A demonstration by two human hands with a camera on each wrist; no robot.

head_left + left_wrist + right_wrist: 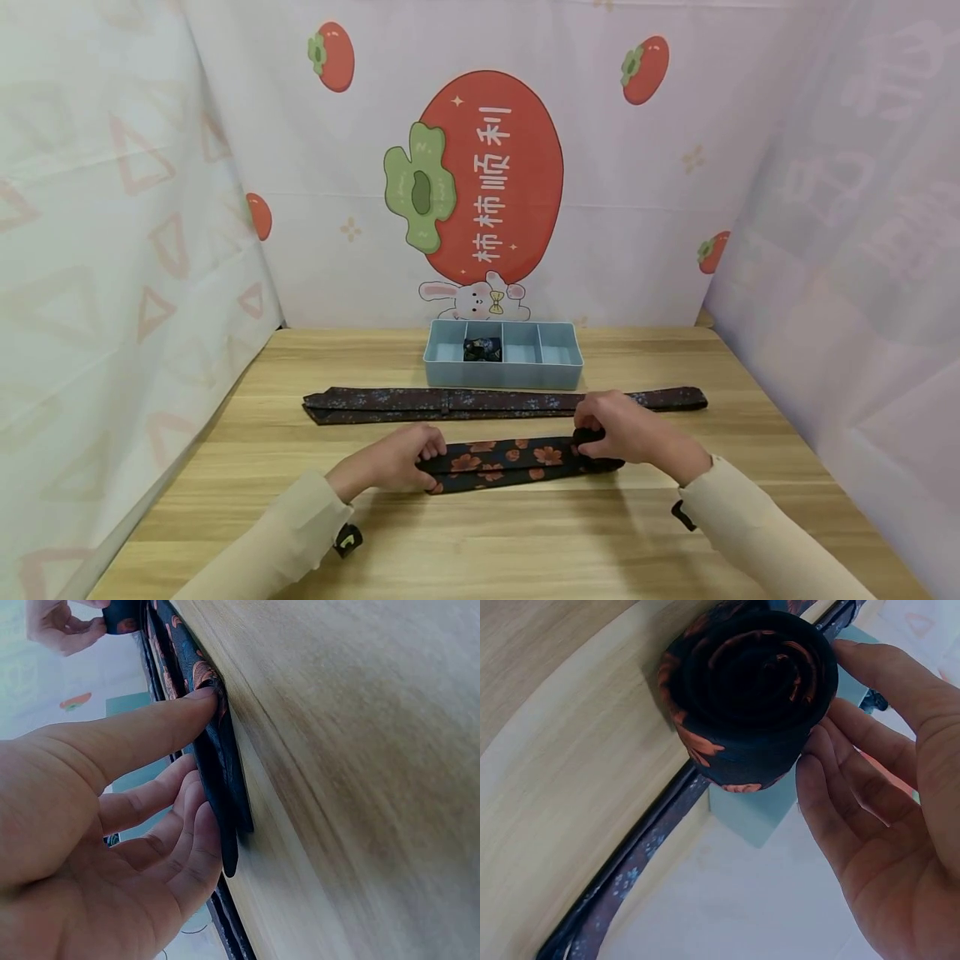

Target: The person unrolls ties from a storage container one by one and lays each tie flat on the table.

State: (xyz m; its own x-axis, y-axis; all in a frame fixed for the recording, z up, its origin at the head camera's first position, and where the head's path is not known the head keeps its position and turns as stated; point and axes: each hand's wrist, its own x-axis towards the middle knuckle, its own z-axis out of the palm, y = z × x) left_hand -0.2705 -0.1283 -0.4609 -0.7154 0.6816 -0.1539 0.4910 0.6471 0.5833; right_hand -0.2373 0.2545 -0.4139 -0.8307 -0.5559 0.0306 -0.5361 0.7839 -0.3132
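A dark necktie with orange flowers (517,464) lies lengthwise between the two hands, its right end wound into a roll (742,682). At the tie's left end, my left hand (405,458) pinches the fabric, with the thumb on the near edge and the fingers on the far side. My right hand (618,427) grips the rolled end between thumb and fingers; in the right wrist view the coiled layers face the camera. Behind it, a second dark necktie with small blue flowers (397,400) is stretched out flat, partly hidden by the right hand.
A light-blue box (504,377) with several compartments stands at the back of the wooden table (480,550). In its second compartment from the left sits a rolled dark patterned tie (482,349). Fabric with printed persimmons (491,175) hangs behind and along both sides.
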